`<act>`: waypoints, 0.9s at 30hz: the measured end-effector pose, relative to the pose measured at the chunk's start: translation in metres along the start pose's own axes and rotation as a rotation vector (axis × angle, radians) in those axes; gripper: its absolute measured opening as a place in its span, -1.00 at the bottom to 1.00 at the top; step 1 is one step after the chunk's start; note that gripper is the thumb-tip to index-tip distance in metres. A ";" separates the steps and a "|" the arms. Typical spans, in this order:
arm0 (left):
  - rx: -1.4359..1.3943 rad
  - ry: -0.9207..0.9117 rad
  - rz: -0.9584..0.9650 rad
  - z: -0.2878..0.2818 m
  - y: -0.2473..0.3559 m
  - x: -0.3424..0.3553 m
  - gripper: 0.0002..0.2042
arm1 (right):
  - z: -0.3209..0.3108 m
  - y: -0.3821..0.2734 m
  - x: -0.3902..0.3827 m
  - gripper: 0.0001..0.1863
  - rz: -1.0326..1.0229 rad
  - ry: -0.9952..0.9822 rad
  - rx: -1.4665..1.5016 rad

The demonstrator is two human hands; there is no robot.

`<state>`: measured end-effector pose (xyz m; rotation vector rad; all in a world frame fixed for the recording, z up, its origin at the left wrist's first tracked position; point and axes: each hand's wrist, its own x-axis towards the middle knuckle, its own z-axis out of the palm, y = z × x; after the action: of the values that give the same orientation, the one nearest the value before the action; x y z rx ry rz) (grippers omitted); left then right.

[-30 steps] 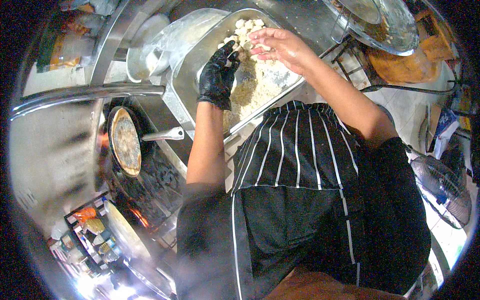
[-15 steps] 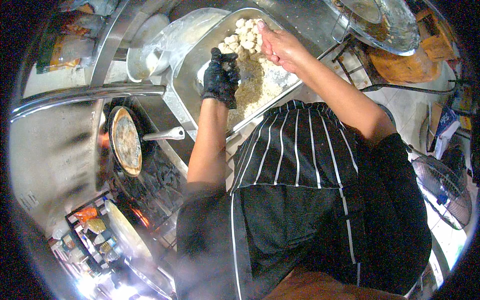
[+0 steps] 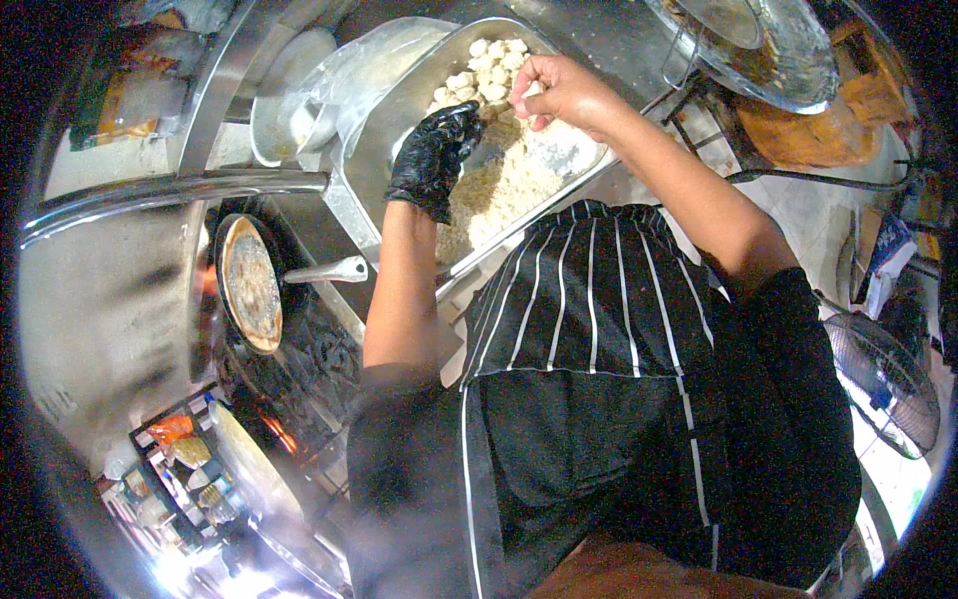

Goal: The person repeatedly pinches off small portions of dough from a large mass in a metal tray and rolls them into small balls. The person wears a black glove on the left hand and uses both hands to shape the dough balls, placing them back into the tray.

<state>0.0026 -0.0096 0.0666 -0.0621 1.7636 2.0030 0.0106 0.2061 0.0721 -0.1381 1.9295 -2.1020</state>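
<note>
A deep metal tray [image 3: 371, 168] lies at the far middle. Pale, chunky lumps [image 3: 492, 68] are heaped at its far end, with cream-coloured crumbs [image 3: 514, 190] nearer me and white powder [image 3: 569, 155] at the right. My right hand [image 3: 564, 95], bare, is above the tray, pinching a small white lump [image 3: 535, 90] between thumb and fingers. Over the tray's left side is my left hand [image 3: 434, 155] in a black glove. Its fingers are curled, and whatever lies inside them is hidden.
On the left, a pan [image 3: 249, 285] with a browned flat round sits over a flame, its handle [image 3: 329, 270] toward me. A metal rail [image 3: 180, 190] runs across the left. A large metal bowl [image 3: 803, 80] stands far right, and a fan [image 3: 878, 379] at the right.
My right hand has drawn back slightly from the heaped lumps, and a white lump now shows in its fingers. My left hand has shifted a little to the left and turned.
</note>
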 end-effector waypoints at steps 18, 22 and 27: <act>1.019 0.004 0.075 0.023 0.038 -0.014 -0.70 | -0.005 -0.001 0.012 -0.84 -0.122 -0.091 -0.635; 0.217 0.133 0.157 0.013 0.021 0.022 -0.67 | 0.009 -0.016 0.029 -0.86 -0.233 0.000 -0.964; 1.036 -0.116 0.393 -0.010 0.070 0.036 -0.46 | 0.012 -0.006 0.039 -0.77 -0.665 0.325 -1.239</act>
<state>-0.0578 -0.0128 0.1182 0.7531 2.6325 1.0238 -0.0245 0.1845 0.0743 -0.7912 3.4468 -0.8155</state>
